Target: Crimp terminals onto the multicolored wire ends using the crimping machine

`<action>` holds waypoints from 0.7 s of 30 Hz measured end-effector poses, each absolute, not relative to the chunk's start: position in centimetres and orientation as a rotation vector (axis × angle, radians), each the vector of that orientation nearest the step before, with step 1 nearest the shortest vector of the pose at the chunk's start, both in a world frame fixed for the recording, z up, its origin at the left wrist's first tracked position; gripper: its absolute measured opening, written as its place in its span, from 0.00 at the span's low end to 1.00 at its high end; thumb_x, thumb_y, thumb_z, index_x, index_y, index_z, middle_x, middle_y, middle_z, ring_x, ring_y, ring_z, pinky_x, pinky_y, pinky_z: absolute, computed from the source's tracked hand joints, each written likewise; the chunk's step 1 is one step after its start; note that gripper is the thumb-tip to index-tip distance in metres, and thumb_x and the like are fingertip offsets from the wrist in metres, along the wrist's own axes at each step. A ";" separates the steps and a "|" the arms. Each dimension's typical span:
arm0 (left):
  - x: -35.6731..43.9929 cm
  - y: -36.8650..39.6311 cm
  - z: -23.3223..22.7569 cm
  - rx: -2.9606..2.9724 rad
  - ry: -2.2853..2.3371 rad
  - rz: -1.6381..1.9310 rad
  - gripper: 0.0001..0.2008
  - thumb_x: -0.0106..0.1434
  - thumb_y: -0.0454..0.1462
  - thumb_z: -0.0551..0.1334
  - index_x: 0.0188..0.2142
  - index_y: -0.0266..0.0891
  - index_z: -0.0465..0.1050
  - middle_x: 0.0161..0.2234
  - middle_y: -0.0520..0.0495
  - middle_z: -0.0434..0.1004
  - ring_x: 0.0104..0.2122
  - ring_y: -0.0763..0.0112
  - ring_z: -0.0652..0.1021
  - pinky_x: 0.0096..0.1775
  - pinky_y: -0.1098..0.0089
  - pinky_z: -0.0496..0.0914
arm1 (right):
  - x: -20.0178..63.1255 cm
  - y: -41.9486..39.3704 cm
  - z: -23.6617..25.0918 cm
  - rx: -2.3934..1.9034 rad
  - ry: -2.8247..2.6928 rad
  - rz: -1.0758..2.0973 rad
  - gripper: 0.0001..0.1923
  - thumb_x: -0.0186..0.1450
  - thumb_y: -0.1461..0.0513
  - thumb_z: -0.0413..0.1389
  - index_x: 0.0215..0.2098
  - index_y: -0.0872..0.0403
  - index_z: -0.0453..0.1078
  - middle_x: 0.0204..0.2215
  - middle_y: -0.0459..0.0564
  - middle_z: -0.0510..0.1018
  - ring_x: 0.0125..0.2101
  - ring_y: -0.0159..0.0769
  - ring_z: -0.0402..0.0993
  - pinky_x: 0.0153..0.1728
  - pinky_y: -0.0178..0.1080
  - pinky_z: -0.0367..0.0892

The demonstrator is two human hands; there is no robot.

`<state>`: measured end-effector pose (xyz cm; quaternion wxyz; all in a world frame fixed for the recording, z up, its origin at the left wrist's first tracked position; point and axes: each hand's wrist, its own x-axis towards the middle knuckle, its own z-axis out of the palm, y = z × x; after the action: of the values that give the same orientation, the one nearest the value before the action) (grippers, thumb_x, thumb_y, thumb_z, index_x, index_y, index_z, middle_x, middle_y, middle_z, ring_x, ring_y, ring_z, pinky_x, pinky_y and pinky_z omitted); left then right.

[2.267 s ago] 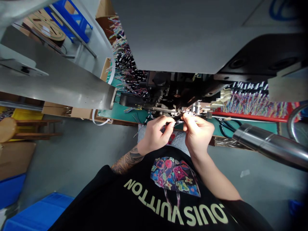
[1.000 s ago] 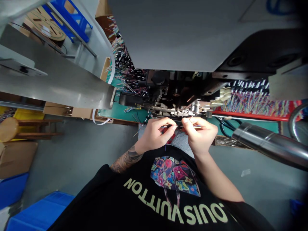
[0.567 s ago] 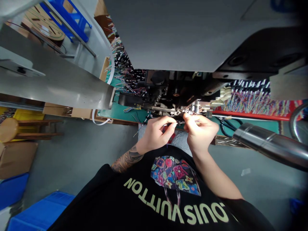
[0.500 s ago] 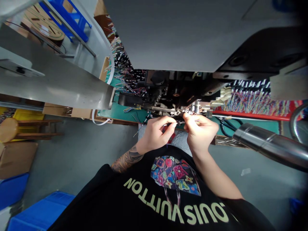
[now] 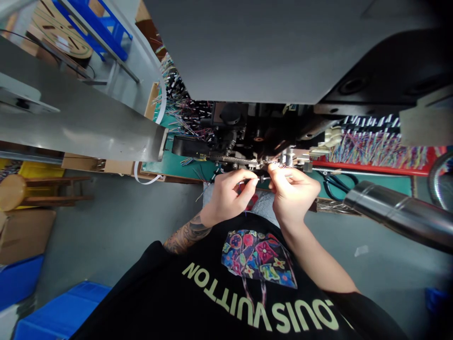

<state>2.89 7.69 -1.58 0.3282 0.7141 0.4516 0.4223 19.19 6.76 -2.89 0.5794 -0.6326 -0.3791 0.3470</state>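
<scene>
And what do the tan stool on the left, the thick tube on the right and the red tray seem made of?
Tan stool: likely wood, perhaps varnished; warm tan tone.
Thick tube: metal, polished; bright streaked reflections.
Red tray: probably plastic, smooth; even colour, though painted metal is possible.

Left of view, a round wooden stool (image 5: 12, 192) is standing on the grey floor (image 5: 123, 226), a yellow surface (image 5: 42, 169) showing behind it. Below, a cardboard box (image 5: 28, 236) is sitting near two blue plastic bins (image 5: 63, 311). Upper left, a tan slotted reel (image 5: 62, 28) is lying beside a blue plastic stool (image 5: 120, 51), which a metal frame (image 5: 133, 74) is partly crossing. Lower right, a pale scrap (image 5: 361, 250) is lying on the floor.
</scene>
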 end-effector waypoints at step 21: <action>0.5 7.4 -0.3 1.641 0.959 0.772 0.13 0.79 0.39 0.64 0.37 0.37 0.79 0.28 0.52 0.79 0.26 0.75 0.72 0.32 0.71 0.67 | 22.5 4.9 -1.5 -1.239 -1.073 1.278 0.07 0.61 0.58 0.79 0.33 0.51 0.89 0.23 0.49 0.85 0.17 0.33 0.75 0.17 0.34 0.70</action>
<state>0.48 7.35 -0.33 0.5187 0.6839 0.3998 0.3217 22.47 4.86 -1.47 0.5070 -0.5139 -0.4450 0.5300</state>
